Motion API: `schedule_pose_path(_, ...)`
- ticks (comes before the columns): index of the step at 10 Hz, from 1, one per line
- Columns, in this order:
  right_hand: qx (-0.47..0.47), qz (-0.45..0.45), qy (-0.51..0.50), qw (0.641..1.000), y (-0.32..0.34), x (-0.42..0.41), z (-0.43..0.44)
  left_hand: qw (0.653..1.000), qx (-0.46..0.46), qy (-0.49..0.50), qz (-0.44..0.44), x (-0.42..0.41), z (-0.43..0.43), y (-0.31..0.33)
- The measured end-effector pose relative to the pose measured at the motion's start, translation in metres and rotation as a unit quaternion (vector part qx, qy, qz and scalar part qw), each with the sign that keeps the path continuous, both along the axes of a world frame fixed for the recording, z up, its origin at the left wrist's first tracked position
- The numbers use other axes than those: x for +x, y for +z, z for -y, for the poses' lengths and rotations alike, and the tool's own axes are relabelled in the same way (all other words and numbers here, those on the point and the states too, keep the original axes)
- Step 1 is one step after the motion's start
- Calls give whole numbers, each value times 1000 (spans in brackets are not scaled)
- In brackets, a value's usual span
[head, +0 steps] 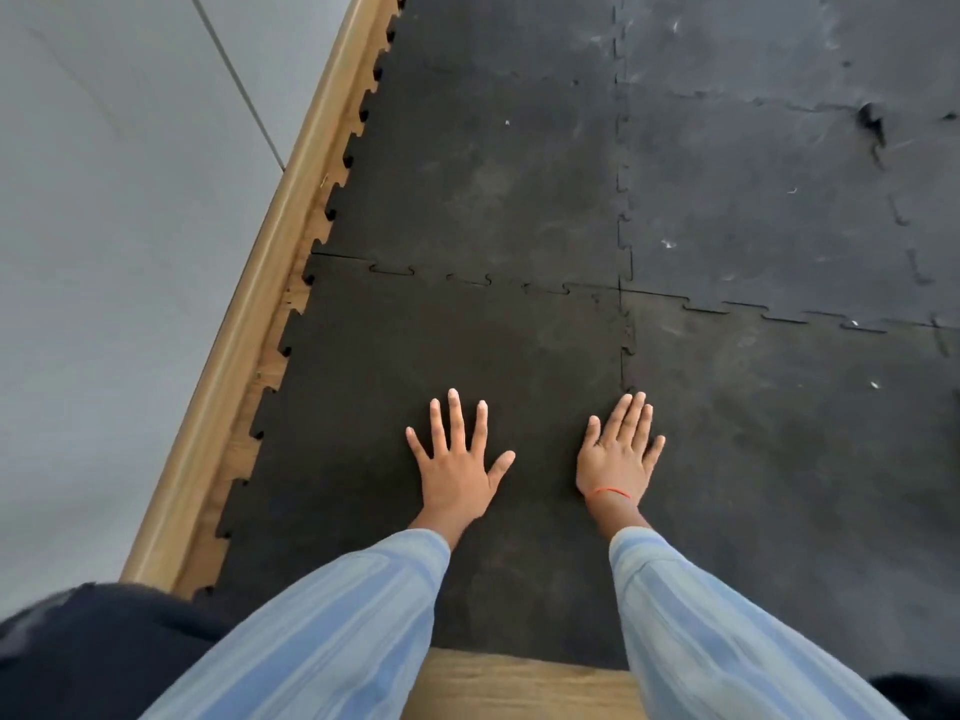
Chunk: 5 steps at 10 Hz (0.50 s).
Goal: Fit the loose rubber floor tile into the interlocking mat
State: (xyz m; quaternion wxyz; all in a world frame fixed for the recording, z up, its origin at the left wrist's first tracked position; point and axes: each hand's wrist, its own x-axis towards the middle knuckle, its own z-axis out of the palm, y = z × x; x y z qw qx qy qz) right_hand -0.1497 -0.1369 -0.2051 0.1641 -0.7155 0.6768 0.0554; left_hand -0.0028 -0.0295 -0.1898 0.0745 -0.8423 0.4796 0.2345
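A black rubber floor tile (405,356) lies flat at the near left of the interlocking mat (753,189), its toothed far and right edges meshed with the neighbouring tiles. My left hand (457,459) rests palm down on this tile with fingers spread. My right hand (618,454) lies flat, fingers together, over the seam (625,350) between this tile and the tile to its right. Neither hand holds anything.
A wooden skirting board (249,324) and a grey wall (104,252) run along the left, with bare wood floor showing in the tile's edge notches. Wood floor (519,683) shows at the near edge between my light blue sleeves. A raised, damaged spot (870,119) sits at the far right.
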Motion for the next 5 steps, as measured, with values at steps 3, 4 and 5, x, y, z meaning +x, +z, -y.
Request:
schedule_pose_path(3, 248, -71, 49, 965, 203, 35, 52, 968, 193, -7, -162, 62, 60, 189)
schedule_pose_path(4, 224, -51, 72, 971, 284, 55, 60, 982, 140, -8, -127, 74, 66, 271)
schedule_pose_path(5, 209, -34, 88, 973, 369, 75, 70, 991, 72, -9, -113, 86, 69, 352)
